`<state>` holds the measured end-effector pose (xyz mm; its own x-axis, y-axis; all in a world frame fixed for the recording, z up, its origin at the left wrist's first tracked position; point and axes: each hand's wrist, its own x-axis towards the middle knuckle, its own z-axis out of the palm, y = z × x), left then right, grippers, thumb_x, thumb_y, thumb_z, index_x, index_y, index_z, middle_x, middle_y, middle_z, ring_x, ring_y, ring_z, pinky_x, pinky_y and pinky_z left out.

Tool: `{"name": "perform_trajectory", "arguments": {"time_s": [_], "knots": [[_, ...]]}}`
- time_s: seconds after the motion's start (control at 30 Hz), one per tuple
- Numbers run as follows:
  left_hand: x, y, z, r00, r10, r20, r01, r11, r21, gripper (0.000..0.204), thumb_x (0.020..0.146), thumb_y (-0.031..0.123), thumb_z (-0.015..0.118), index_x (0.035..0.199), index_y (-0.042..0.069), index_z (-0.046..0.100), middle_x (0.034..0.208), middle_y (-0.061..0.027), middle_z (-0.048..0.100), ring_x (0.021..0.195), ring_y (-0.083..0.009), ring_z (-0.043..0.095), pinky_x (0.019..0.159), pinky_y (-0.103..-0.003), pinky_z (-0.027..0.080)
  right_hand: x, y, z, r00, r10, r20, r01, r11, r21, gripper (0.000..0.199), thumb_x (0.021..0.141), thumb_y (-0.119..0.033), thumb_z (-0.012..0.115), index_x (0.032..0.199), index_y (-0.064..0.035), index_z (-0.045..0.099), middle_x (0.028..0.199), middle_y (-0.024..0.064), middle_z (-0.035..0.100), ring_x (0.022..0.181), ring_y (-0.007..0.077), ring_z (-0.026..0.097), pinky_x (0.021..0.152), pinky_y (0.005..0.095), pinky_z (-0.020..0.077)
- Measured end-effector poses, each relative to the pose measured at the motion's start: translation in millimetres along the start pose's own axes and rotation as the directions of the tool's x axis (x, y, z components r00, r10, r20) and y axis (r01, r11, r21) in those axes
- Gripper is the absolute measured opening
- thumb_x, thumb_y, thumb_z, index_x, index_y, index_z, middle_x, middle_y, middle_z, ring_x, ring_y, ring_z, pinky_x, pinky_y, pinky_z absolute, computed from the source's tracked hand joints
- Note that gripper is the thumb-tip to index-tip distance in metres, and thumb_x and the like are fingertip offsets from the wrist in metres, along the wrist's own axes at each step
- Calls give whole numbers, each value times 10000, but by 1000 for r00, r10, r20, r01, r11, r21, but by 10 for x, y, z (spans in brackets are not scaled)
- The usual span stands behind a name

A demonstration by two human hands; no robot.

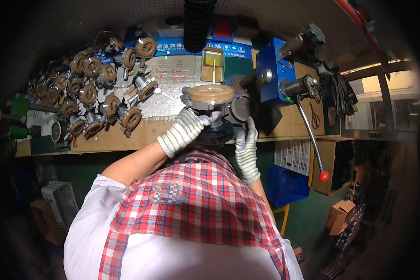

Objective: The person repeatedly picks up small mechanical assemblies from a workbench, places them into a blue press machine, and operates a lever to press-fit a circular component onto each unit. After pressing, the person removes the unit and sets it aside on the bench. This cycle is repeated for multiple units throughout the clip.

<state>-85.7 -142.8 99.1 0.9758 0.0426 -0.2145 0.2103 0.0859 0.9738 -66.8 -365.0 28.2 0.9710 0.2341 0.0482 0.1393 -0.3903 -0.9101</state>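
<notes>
Gripped at table [126, 135] edge: grey metal valve body with round tan plastic cap [213, 95]. Left hand [184, 130] clamped on its side, right hand [246, 144] closed underneath. Probably heavy, rigid; best held by body, not cap.

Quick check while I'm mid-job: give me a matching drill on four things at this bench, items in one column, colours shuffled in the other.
1. press lever knob
2. crate under the bench
3. round disc above the hands
4. bellows hose at the top

a. blue
b. black
c. red
d. tan

Pairs: 1-c, 2-a, 3-d, 4-b
</notes>
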Motion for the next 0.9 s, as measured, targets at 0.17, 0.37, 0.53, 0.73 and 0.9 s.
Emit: {"name": "perform_trajectory", "arguments": {"time_s": [0.17,0.37,0.53,0.73,0.9], "knots": [[-30,33,57,999,-35,8,34,999,31,504,838,285,719,1228,11,556,1111,-74,643,1008,-153,585,893,-305,459,2,23,-157,992,-38,-124,38,999,-5,600,959,-382,513,1419,-43,329,1369,191,340,1247,305,427,1043,412,378],[-29,-17,82,1000,12,21,-12,1000,4,521,835,298,723,1235,12,551,1119,-71,638,1015,-150,577,902,-306,450,-17,-112,-184,990,-70,-123,61,995,-81,639,946,-454,510,1411,-48,346,1347,184,405,1231,321,456,1018,402,393],[-15,-75,24,996,83,27,-81,995,-64,545,809,325,749,1212,10,561,1089,-81,651,1016,-162,598,908,-313,466,-26,-287,-221,980,-171,-104,150,971,-186,657,927,-483,522,1381,-28,381,1333,193,428,1214,340,468,1001,406,399],[40,-326,-89,970,243,23,-242,969,-51,554,827,298,720,1273,42,513,1189,-91,614,1101,-193,580,982,-323,445,28,-653,-195,904,-421,-77,380,873,-304,597,915,-425,559,1321,-1,452,1269,218,461,1182,351,475,1007,421,390],[93,-1046,-115,837,546,-36,-527,822,219,373,941,171,510,1294,56,474,1270,-98,547,1120,-213,575,968,-334,475,156,-992,173,948,247,202,-315,830,460,731,948,-599,385,1319,27,448,1031,97,579,844,134,569,743,288,507]]}}
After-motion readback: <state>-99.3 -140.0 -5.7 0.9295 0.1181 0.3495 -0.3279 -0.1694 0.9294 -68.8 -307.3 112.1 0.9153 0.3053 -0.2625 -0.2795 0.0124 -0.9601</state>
